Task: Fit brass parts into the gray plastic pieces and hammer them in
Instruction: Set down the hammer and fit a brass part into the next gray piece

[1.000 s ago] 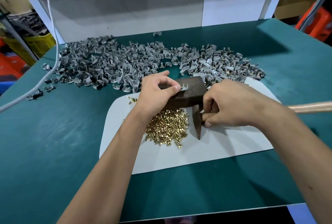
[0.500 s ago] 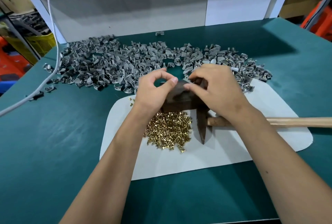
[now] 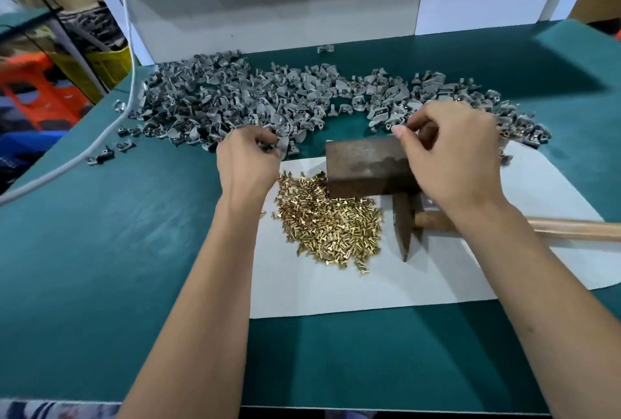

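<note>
1. Beside the dark metal block (image 3: 366, 166), at its left and a little beyond, the left hand (image 3: 247, 163) is set at the near edge of the heap of gray plastic pieces (image 3: 268, 102); its fingers (image 3: 265, 144) are curled down into the pieces, and whether one is already pinched cannot be told.
2. At the block's far right corner the right hand (image 3: 453, 156) is held, its fingers (image 3: 411, 127) bent and drawn together as if pinching something small; what is pinched, if anything, cannot be told.
3. Against the block's near face the pile of brass parts (image 3: 331, 223) is spread on the white sheet (image 3: 437, 284), which lies on the green counter (image 3: 100, 250).
4. Just right of the brass pile, below the block, the hammer (image 3: 408, 227) is laid unheld, its wooden handle (image 3: 571, 228) running off under the right forearm.
5. The step in hand is judged to be the fetching of a fresh gray piece.
6. Next, a piece is to be seated on the block's top, a brass part fitted into it, and the hammer taken up by the right hand.
</note>
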`<state>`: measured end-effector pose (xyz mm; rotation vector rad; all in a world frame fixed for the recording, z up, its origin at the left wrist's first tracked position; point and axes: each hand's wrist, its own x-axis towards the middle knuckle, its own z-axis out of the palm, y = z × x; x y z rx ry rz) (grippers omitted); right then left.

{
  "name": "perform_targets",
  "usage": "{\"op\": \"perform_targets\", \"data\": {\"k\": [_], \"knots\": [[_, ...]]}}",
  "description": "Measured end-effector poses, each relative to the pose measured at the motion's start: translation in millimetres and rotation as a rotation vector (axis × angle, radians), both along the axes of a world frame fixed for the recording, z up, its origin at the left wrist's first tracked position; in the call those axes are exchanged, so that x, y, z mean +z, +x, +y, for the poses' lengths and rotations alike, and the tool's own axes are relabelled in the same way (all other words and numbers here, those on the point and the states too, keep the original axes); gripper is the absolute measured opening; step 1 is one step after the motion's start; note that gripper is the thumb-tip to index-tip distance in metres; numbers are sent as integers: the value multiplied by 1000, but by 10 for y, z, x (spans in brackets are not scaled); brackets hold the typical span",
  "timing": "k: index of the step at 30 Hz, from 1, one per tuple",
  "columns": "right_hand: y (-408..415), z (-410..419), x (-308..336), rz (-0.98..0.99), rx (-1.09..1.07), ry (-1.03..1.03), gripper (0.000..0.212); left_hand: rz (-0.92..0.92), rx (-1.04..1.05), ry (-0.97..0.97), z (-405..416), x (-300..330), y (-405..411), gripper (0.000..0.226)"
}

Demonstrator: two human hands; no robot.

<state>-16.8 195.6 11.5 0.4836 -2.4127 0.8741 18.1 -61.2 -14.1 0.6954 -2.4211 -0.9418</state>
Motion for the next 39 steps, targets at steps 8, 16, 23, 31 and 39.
{"op": "perform_targets", "data": {"k": [8,16,23,31,39], "knots": [[520,-595,-122,87,708,485,20,-53,-65,132,-67,35,5,25],[600,-672,-125,25,717,627,25,-40,-92,180,-211,26,29,18],[647,-697,-89,-20,693,666,23,-10,-62,166,-211,-11,-4,16],[624,-666,-87,-18,741,477,8,199,11,265,-136,60,20,25],[554,-558,-77,-47,710,179,8,336,-205,652,124,119,3,11]]}}
